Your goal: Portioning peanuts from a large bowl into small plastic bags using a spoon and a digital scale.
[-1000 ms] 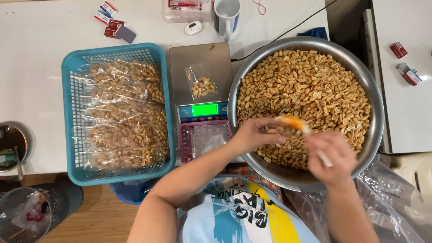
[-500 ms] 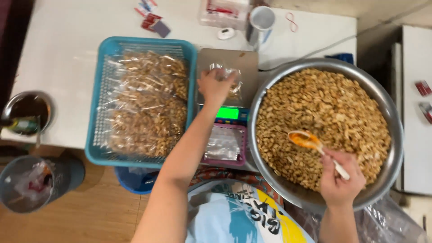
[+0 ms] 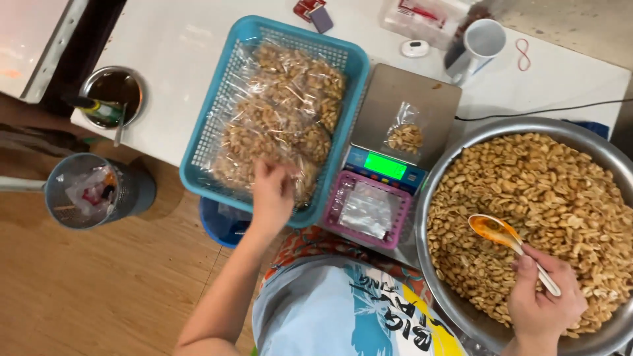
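My left hand (image 3: 271,192) rests on the filled bags (image 3: 280,122) at the near edge of the blue basket (image 3: 198,142), left of centre; its fingers curl down onto the plastic, though I cannot tell whether they pinch a bag. My right hand (image 3: 542,298), lower right, is closed round the spoon (image 3: 504,237), whose handle runs up-left from my fist, bowl over the peanuts (image 3: 547,191) in the steel bowl (image 3: 455,310). The small bag (image 3: 405,135) lies on the scale (image 3: 402,109) between both hands, nearer the left. The bowl's right side is cut off.
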